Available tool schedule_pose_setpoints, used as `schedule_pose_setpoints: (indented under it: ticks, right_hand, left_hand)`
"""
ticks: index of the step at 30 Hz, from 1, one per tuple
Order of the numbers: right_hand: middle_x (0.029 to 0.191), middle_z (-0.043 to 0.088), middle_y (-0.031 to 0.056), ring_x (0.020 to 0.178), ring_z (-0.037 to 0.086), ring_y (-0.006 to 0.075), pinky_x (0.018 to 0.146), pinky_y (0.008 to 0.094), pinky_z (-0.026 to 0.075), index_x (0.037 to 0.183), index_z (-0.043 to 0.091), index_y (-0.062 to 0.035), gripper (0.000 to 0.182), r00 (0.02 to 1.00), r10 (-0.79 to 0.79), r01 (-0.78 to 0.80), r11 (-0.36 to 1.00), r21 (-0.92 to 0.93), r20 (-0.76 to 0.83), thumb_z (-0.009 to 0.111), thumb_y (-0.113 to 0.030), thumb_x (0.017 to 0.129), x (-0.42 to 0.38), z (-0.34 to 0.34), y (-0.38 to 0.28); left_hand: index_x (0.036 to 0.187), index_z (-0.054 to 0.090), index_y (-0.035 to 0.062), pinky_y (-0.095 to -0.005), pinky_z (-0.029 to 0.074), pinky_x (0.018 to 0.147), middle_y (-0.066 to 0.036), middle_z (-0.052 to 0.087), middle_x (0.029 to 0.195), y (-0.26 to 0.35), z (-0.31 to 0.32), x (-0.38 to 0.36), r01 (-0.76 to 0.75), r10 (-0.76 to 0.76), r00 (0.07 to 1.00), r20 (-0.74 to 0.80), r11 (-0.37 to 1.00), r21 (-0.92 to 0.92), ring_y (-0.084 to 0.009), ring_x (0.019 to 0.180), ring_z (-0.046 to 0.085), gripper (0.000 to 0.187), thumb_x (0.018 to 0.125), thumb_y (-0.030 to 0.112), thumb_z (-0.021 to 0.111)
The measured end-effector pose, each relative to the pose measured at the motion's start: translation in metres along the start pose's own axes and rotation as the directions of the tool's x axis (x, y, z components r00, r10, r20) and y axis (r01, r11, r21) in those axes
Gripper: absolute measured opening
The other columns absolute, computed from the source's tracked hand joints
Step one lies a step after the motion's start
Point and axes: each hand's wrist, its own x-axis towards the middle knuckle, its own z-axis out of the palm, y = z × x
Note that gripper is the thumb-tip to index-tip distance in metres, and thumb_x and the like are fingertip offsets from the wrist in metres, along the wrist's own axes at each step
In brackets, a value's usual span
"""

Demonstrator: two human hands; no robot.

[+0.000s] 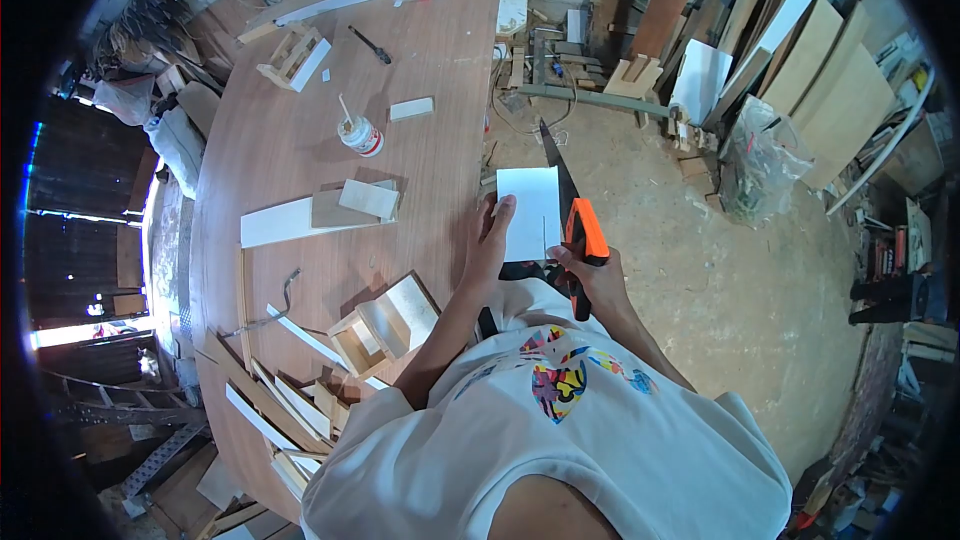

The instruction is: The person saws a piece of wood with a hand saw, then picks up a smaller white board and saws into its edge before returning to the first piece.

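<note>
A white rectangular board (527, 208) with a thin dark line near its lower right lies in front of my body, by the table's right edge. My left hand (490, 232) is closed on the board's left side, thumb on top. My right hand (597, 278) is wrapped round the orange and black handle of a hand saw (589, 230). The saw's dark blade points away from me along the board's right side. My right thumb is close to the board's lower right corner.
The wooden table (440, 170) bears an open jar (361, 135) with a stick in it, a screwdriver (370, 45), white-faced boards (275, 223) and a small wooden box (385, 325). Wood strips lie at its near left. A plastic bag (762, 165) and leaning boards stand right.
</note>
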Motion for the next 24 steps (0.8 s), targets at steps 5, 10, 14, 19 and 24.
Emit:
schedule_pose_setpoints:
  ticks: [5, 10, 14, 19, 24]
  right_hand:
    - [0.077, 0.067, 0.0112, 0.064, 0.062, 0.0132, 0.053, 0.0246, 0.052, 0.087, 0.066, 0.0053, 0.024, 1.000, 0.001, -0.001, 1.000, -0.009, -0.006, 0.072, -0.017, 0.080, -0.001, 0.000, -0.001]
    - [0.079, 0.068, 0.0123, 0.064, 0.062, 0.0134, 0.054, 0.0261, 0.053, 0.081, 0.065, 0.0038, 0.020, 0.999, 0.000, -0.002, 1.000, -0.030, -0.037, 0.072, -0.015, 0.080, -0.003, -0.001, -0.002]
    - [0.081, 0.068, 0.0122, 0.064, 0.062, 0.0131, 0.054, 0.0265, 0.053, 0.075, 0.062, 0.0019, 0.020, 0.998, 0.032, -0.037, 0.995, -0.092, -0.049, 0.072, -0.014, 0.080, -0.004, 0.000, -0.003]
    - [0.079, 0.068, 0.0113, 0.061, 0.061, 0.0122, 0.054, 0.0257, 0.052, 0.084, 0.066, 0.0037, 0.021, 0.998, 0.035, -0.038, 0.998, -0.042, -0.056, 0.073, -0.016, 0.080, -0.002, -0.001, 0.005]
    - [0.079, 0.068, 0.0112, 0.062, 0.061, 0.0124, 0.054, 0.0254, 0.052, 0.087, 0.066, 0.0049, 0.023, 0.999, 0.012, -0.013, 1.000, -0.022, -0.033, 0.073, -0.016, 0.080, -0.003, 0.003, 0.005]
  left_hand:
    - [0.109, 0.055, 0.0043, -0.0253, 0.042, 0.081, -0.005, 0.059, 0.097, -0.001, 0.000, 0.001, 0.032, -0.032, 0.999, 0.011, 0.999, -0.016, -0.0113, 0.091, 0.053, 0.039, 0.092, 0.040, 0.054]
    - [0.113, 0.055, 0.0024, -0.0256, 0.042, 0.084, -0.007, 0.059, 0.102, 0.004, -0.001, 0.000, 0.064, -0.064, 0.998, 0.008, 0.998, 0.020, -0.0118, 0.094, 0.053, 0.048, 0.093, 0.046, 0.049]
    - [0.125, 0.048, -0.0026, -0.0269, 0.044, 0.089, -0.010, 0.056, 0.116, -0.009, -0.010, 0.007, 0.135, -0.134, 0.991, 0.029, 0.990, -0.049, -0.0154, 0.105, 0.055, 0.063, 0.090, 0.049, 0.053]
    - [0.126, 0.049, -0.0023, -0.0274, 0.045, 0.089, -0.010, 0.056, 0.116, -0.021, -0.016, 0.011, 0.128, -0.128, 0.992, -0.011, 0.992, -0.014, -0.0153, 0.105, 0.054, 0.062, 0.091, 0.048, 0.053]
    - [0.124, 0.050, -0.0022, -0.0262, 0.046, 0.087, -0.010, 0.056, 0.115, -0.029, -0.024, 0.016, 0.124, -0.121, 0.991, 0.054, 0.991, -0.056, -0.0151, 0.103, 0.056, 0.061, 0.091, 0.048, 0.053]
